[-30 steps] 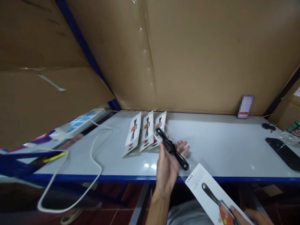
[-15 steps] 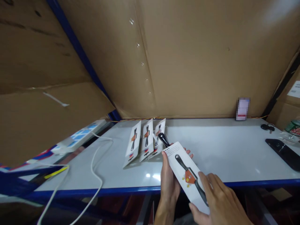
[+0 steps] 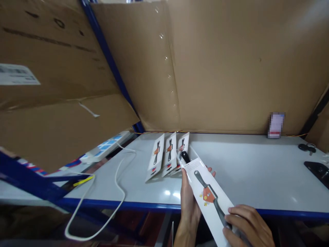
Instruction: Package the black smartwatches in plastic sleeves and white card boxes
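A packaged spokeshave (image 3: 207, 192) lies slanted in front of me. Its white card shows a picture of the two-handled tool with an orange middle, and a real black handle (image 3: 185, 157) sticks out past the upper end. My left hand (image 3: 189, 197) holds the upper part from beneath, thumb along the left edge and fingertips showing at the far side. Bent fingers of my right hand (image 3: 248, 224) grip the lower right edge near the printed handle. Beyond, several similar spokeshave packs (image 3: 156, 156) lean in a row on the table.
The pale table (image 3: 239, 171) has a blue front edge. At left are a power strip (image 3: 106, 147) and a looping white cable (image 3: 123, 190). A phone (image 3: 276, 125) stands at the back; keys (image 3: 307, 148) and a black device (image 3: 317, 171) lie right. Cardboard (image 3: 218, 68) walls the back.
The view has swung a little left, so the scene sits further right. My right hand has slid down along the pack's right edge; my left hand keeps its hold.
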The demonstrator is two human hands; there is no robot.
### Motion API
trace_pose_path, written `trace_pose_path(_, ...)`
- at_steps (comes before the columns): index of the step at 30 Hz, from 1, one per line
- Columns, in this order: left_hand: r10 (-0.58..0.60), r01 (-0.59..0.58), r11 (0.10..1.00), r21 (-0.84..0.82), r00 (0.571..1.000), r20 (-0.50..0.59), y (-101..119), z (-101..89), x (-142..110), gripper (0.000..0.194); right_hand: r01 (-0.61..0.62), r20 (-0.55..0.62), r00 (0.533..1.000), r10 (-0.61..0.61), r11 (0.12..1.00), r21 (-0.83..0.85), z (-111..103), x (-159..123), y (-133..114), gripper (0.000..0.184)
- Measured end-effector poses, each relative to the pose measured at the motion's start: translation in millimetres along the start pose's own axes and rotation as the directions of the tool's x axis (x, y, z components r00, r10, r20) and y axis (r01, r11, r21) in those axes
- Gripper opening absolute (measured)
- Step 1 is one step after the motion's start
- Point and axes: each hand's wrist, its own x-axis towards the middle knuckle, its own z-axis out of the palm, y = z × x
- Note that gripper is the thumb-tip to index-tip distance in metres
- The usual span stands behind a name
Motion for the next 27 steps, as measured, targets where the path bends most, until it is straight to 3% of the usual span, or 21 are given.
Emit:
trace_pose_path(2, 0.012, -0.012, 1.0, 0.001, 1.0, 0.019, 0, 0.3, 0, 0.058, -0.001, -0.041, 0.999, 0.001, 1.0, 0.008, 7, 7, 2, 0.021)
trace_pose_path(7, 0.052, -0.053, 0.999, 0.009, 0.994, 0.095, -3, -0.3, 2, 0.061, -0.134, -0.033, 0.99, 0.136, 0.989, 0.057, 21, 25, -1, 0.023)
trace_pose_path(15, 0.028, -0.028, 1.0, -0.005, 0.982, 0.187, -7, -9.4, 6, 0.064, -0.14, -0.019, 0.99, 0.142, 0.986, 0.089, 50, 62, 11, 0.026)
trace_pose_path(18, 0.007, -0.005, 1.0, -0.008, 0.983, 0.182, -6, -10.3, 6, 0.064, -0.187, 0.029, 0.982, 0.185, 0.977, 0.105, 49, 59, 9, 0.025)
trace_pose_path(20, -0.038, 0.039, 0.999, -0.001, 0.978, 0.203, -5, -8.7, 5, 0.066, -0.282, 0.054, 0.959, 0.277, 0.953, 0.11, 40, 52, 9, 0.024)
trace_pose_path(22, -0.041, 0.043, 0.999, -0.006, 0.976, 0.215, -5, -6.5, 3, 0.065, -0.457, 0.083, 0.889, 0.45, 0.882, 0.119, 29, 43, 12, 0.017)
trace_pose_path(23, -0.023, 0.026, 1.0, -0.01, 0.976, 0.214, -5, -5.5, 3, 0.063, -0.565, 0.148, 0.824, 0.547, 0.813, 0.14, 23, 40, 16, 0.014)
trace_pose_path(25, 0.013, -0.016, 1.0, 0.016, 0.979, 0.205, -6, -4.4, 1, 0.061, -0.775, 0.41, 0.623, 0.667, 0.598, 0.205, 14, 36, 22, 0.024)
trace_pose_path(27, 0.015, -0.039, 0.994, 0.099, 0.973, 0.231, -7, -4.3, 0, 0.063, -0.915, 0.708, 0.396, 0.585, 0.318, 0.249, 8, 36, 26, 0.037)
